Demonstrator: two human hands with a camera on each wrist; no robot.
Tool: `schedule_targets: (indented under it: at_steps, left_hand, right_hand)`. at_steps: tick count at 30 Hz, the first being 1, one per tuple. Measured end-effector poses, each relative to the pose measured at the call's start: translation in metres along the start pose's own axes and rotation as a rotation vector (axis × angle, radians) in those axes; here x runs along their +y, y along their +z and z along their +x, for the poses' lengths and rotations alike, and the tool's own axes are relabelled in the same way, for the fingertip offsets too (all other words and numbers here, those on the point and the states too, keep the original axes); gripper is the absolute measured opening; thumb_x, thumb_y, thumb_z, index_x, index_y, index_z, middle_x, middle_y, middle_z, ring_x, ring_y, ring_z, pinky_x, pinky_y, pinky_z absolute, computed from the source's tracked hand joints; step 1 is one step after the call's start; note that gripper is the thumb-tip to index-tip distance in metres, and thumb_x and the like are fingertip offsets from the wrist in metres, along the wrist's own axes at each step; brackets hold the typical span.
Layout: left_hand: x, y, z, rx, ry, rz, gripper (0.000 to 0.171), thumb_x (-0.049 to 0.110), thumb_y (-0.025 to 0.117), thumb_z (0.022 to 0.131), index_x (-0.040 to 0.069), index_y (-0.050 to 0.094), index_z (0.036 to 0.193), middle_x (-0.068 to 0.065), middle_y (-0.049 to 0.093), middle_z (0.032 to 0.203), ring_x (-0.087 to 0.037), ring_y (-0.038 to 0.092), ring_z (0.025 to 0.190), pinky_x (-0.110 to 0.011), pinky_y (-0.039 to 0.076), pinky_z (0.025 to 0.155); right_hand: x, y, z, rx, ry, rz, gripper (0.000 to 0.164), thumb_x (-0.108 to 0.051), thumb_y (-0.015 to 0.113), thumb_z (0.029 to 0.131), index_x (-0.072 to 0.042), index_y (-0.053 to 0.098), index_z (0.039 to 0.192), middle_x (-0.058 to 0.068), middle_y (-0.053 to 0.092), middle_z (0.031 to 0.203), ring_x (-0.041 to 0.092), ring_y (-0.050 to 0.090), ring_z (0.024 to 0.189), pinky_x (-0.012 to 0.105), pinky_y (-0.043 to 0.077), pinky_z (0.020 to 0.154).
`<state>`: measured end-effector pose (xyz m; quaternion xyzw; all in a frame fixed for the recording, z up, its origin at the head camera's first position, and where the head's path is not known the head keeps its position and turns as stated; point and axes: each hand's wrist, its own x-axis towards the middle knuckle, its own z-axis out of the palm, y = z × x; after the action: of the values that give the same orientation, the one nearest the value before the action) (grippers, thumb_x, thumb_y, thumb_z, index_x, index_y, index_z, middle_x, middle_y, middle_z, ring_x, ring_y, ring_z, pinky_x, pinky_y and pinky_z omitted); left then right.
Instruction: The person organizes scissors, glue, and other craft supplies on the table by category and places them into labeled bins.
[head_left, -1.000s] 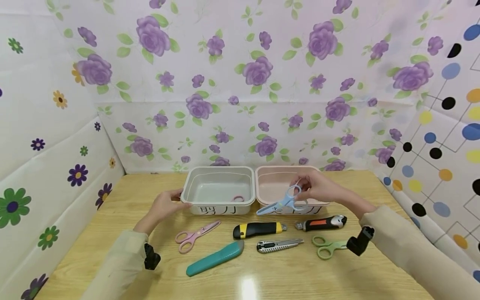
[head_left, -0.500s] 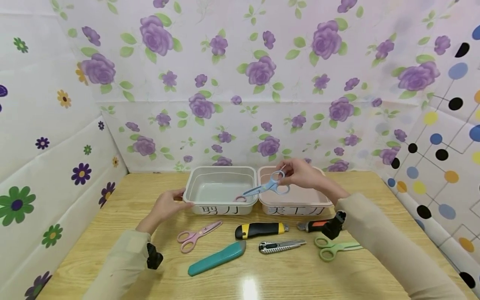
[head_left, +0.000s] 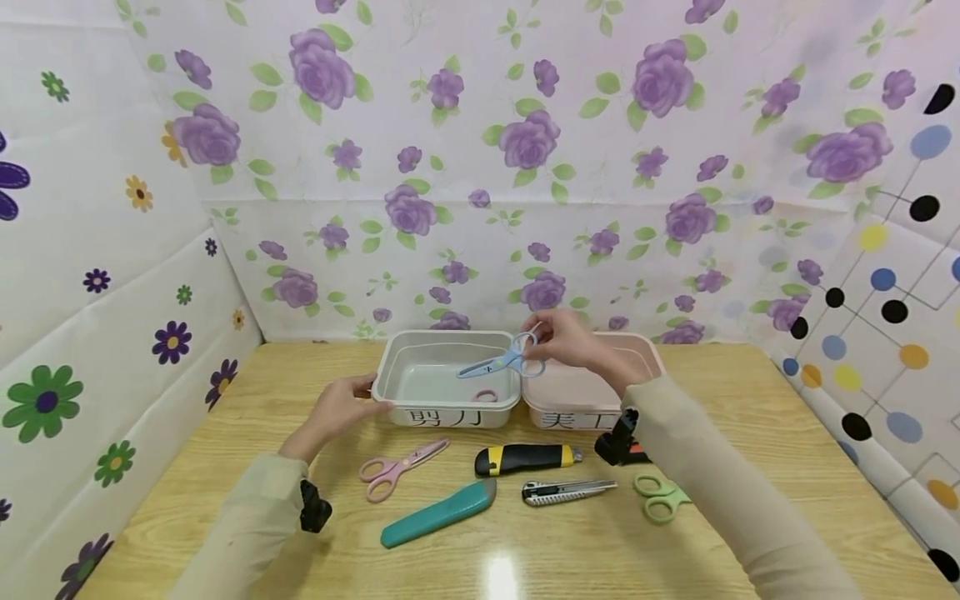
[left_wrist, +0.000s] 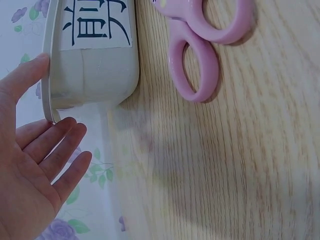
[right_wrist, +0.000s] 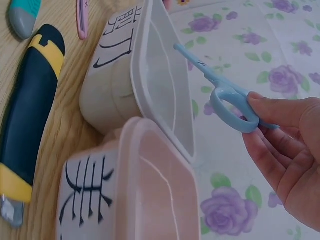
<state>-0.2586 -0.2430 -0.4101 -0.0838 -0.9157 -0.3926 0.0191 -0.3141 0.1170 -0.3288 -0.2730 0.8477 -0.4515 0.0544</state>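
Note:
My right hand [head_left: 564, 337] pinches a light blue pair of scissors [head_left: 495, 364] by its handle loops. The blades point left, above the grey plastic box [head_left: 442, 417]; the right wrist view shows the blue scissors [right_wrist: 227, 97] near that box's opening. A pink loop [head_left: 486, 395] shows inside the grey box. My left hand [head_left: 341, 412] holds the box's left front corner, thumb and fingers at the rim in the left wrist view. The pink box [head_left: 648, 354] stands beside it on the right, partly behind my right arm.
In front lie pink scissors [head_left: 397, 471], a teal cutter [head_left: 438, 515], a black-yellow utility knife [head_left: 525, 457], a silver snap-off cutter [head_left: 562, 492] and green scissors [head_left: 660, 498]. An orange-black knife [head_left: 637, 452] is mostly hidden by the right wrist camera. Floral cloth hangs behind the table.
My right hand has carried the blue scissors left, from over the pink box's front to above the grey box. My left hand has stayed at the box's corner.

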Motion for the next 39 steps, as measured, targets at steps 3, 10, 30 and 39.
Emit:
schedule_targets:
  at_steps: [3, 10, 30, 39]
  left_hand:
    - [0.002, 0.001, 0.001, -0.002, -0.003, -0.011, 0.068, 0.027, 0.074, 0.075, -0.007, 0.048, 0.127, -0.019, 0.063, 0.106, -0.030, 0.060, 0.094, -0.039, 0.049, 0.076]
    - [0.002, 0.002, 0.000, 0.001, -0.005, -0.010, 0.065, 0.025, 0.073, 0.076, -0.006, 0.048, 0.127, -0.019, 0.063, 0.106, -0.029, 0.060, 0.094, -0.039, 0.049, 0.076]
    - [0.003, 0.000, -0.001, 0.005, -0.008, -0.019, 0.065, 0.025, 0.074, 0.075, -0.005, 0.049, 0.127, -0.019, 0.063, 0.105, -0.029, 0.060, 0.093, -0.039, 0.049, 0.075]
    - [0.004, -0.001, 0.000, 0.004, -0.007, -0.015, 0.066, 0.027, 0.074, 0.075, -0.006, 0.048, 0.127, -0.019, 0.063, 0.106, -0.030, 0.060, 0.095, -0.042, 0.048, 0.079]
  right_hand:
    - [0.002, 0.005, 0.005, -0.001, -0.007, 0.001, 0.030, 0.003, 0.071, 0.073, 0.010, 0.059, 0.099, 0.012, 0.065, 0.076, 0.014, 0.060, 0.065, 0.025, 0.050, 0.058]
    - [0.005, 0.020, 0.013, -0.021, 0.008, 0.012, 0.030, 0.000, 0.072, 0.074, 0.006, 0.059, 0.100, 0.010, 0.064, 0.075, 0.013, 0.059, 0.063, 0.032, 0.051, 0.059]
    - [0.001, 0.045, 0.023, -0.032, 0.009, 0.002, 0.029, 0.002, 0.071, 0.074, 0.007, 0.058, 0.099, 0.011, 0.064, 0.075, 0.012, 0.058, 0.064, 0.025, 0.049, 0.062]
    - [0.006, 0.052, 0.025, -0.030, 0.008, 0.027, 0.027, 0.001, 0.071, 0.074, 0.006, 0.060, 0.098, 0.010, 0.063, 0.073, 0.013, 0.057, 0.063, 0.025, 0.048, 0.059]
